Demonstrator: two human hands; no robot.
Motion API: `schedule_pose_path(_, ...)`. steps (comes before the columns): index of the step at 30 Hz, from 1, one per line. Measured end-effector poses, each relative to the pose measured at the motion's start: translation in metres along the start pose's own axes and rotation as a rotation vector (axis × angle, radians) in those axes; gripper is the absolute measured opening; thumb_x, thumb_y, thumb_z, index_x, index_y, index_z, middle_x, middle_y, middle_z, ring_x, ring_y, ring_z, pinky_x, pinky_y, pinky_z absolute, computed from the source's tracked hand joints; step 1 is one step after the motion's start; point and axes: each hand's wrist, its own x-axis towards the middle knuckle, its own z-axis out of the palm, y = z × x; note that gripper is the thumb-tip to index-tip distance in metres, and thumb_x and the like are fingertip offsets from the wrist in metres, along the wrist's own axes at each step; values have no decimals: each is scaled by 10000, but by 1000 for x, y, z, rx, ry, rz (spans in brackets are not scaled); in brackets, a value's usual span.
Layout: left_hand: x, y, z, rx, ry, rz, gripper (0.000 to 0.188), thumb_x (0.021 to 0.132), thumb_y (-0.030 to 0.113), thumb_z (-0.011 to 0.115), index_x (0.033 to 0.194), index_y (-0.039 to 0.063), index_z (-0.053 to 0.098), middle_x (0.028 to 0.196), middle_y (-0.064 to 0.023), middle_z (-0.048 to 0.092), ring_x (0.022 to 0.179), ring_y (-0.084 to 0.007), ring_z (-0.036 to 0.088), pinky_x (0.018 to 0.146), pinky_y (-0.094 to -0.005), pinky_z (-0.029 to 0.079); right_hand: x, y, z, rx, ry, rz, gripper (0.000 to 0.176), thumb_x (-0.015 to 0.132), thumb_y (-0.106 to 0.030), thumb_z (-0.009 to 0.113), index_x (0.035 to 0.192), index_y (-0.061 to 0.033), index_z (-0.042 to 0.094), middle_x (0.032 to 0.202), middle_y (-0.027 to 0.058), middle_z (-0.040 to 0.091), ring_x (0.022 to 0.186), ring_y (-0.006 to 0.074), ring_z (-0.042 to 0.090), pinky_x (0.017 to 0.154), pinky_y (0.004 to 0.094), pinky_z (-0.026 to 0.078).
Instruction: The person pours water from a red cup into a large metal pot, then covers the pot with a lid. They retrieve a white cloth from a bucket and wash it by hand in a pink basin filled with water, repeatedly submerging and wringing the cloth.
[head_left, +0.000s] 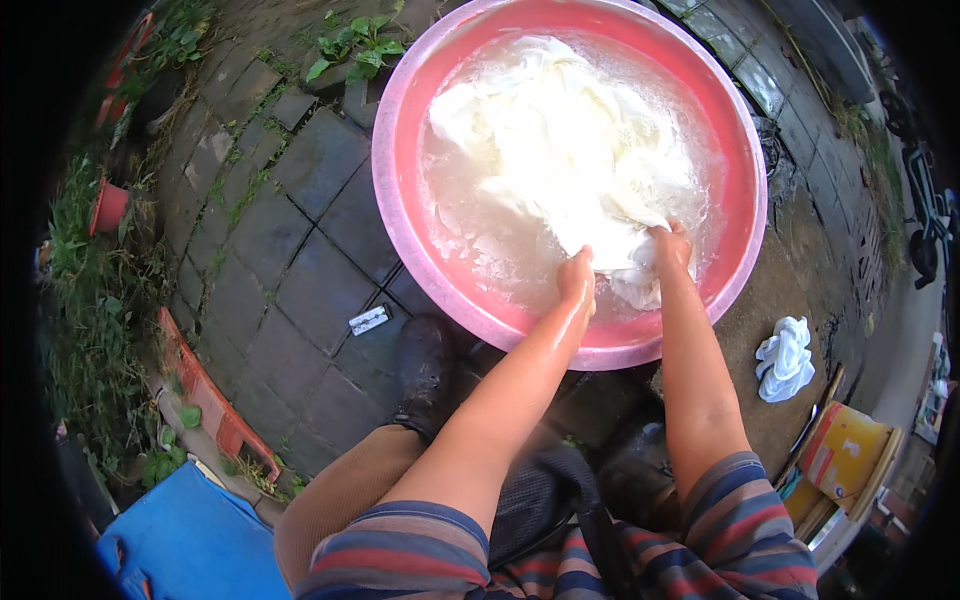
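Before me stands a large round pink plastic basin (731, 259) holding cloudy, sudsy water (480, 225). A wet white cloth (555, 142) lies bunched in the water, so brightly lit that its folds are partly washed out. My left hand (576, 279) grips the near edge of the cloth, low over the water. To its right, my right hand (673, 246) pinches another part of the same edge. A stretch of cloth spans the gap between both hands. Some fingertips are hidden by the cloth and the hands themselves.
A crumpled pale cloth (784, 360) lies on the ground right of the basin. A small white-and-dark item (370, 320) rests on the paving by my boot (424, 360). An orange-red plastic piece (214, 394), plants (97, 255) and a blue sheet (187, 532) are at left; a yellow box (851, 454) stands lower right.
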Motion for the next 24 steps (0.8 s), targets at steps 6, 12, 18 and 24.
schedule_pose_path(6,11,40,16,-481,-406,-306,434,831,317,660,1152,47,546,1093,-141,575,871,-254,574,786,-359,464,-111,-52,-18,-351,-342,-581,459,795,-63,589,1228,34,471,1220,268,524,1088,401,542,905,418,437)
schedule_pose_path(12,29,45,-3,-402,-502,-85,444,893,399,549,1150,38,536,1074,-104,603,875,-248,591,773,-348,504,-152,-112,-26,-717,-205,-450,374,830,-318,609,1068,-29,599,833,208,663,821,386,640,737,447,503)
schedule_pose_path(18,13,43,5,-544,-541,-120,401,932,368,424,1121,42,560,1048,-99,614,953,-238,570,835,-385,464,-139,-99,-12,-495,-164,-599,286,867,-342,564,818,-61,544,795,176,632,783,388,609,713,449,471)
schedule_pose_path(24,13,45,19,-418,-303,-218,385,922,335,467,1169,45,526,1070,-85,606,936,-219,580,822,-360,466,-123,-104,-17,-271,-98,-271,325,931,-317,479,856,-9,551,736,249,617,694,433,600,643,481,467)
